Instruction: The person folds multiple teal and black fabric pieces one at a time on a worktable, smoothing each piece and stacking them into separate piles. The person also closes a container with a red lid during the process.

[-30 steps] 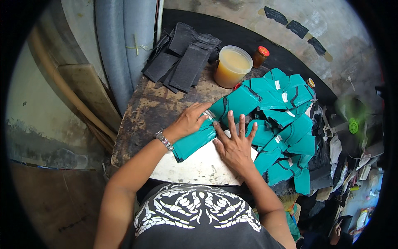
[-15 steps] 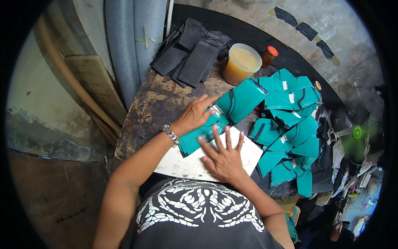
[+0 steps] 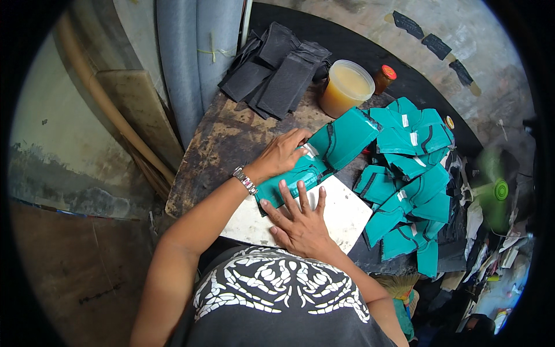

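The left hand (image 3: pixel 281 155) hides part of the teal leather piece (image 3: pixel 315 156) it presses flat-fingered on the table (image 3: pixel 231 139), while the right hand (image 3: pixel 298 222), fingers spread, pins its near end on the white board (image 3: pixel 347 214).

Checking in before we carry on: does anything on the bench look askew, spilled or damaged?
Nothing looks spilled or broken. The bench top is heavily stained and worn. The teal pieces lie in a loose, overlapping heap on the right, not stacked. The tub of amber liquid stands upright.
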### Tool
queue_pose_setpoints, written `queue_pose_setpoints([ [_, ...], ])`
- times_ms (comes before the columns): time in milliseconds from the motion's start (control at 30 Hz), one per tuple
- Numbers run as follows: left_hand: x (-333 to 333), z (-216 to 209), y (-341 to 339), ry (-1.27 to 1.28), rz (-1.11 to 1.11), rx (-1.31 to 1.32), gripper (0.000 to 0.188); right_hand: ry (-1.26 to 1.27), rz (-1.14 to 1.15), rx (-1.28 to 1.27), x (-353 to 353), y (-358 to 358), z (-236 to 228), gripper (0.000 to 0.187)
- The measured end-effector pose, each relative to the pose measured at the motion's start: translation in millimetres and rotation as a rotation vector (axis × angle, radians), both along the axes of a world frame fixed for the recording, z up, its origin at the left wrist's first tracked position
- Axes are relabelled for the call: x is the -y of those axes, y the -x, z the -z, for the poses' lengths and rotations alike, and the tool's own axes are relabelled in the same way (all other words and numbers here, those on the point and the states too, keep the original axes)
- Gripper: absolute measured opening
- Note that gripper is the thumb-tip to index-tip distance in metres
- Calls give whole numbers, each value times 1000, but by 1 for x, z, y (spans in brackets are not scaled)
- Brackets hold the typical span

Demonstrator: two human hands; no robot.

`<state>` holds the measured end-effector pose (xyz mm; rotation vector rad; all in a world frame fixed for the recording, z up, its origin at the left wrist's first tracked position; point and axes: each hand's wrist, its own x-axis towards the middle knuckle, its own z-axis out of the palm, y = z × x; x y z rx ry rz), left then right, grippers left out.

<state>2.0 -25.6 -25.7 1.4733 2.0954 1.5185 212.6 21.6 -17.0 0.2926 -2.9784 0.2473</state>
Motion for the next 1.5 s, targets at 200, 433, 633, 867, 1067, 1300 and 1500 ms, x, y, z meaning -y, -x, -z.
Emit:
queue_pose_setpoints([
  [200, 0, -2, 1, -46, 6, -7, 31, 401, 205, -103, -45, 7, -23, 42],
  [433, 1, -3, 0, -36, -9, 39, 30, 112, 18, -114, -30, -2, -15, 47],
  [633, 4, -7, -3, -40, -60, 47, 23, 85, 284, -151, -45, 1, -23, 45],
  [867, 5, -15, -7, 45, 95, 275, 16, 589, 358, -658, -65, 29, -27, 76],
  [1067, 6, -16, -7, 136, 129, 317, 20, 801, 480, -651, -89, 53, -29, 92],
  [1300, 4, -15, -11, 108, 57, -84, 46, 699, 644, -940, -173, 60, -74, 84],
  [1500, 6, -14, -9, 176, 123, 39, 51, 191, 969, -1155, -286, 87, -124, 80],
])
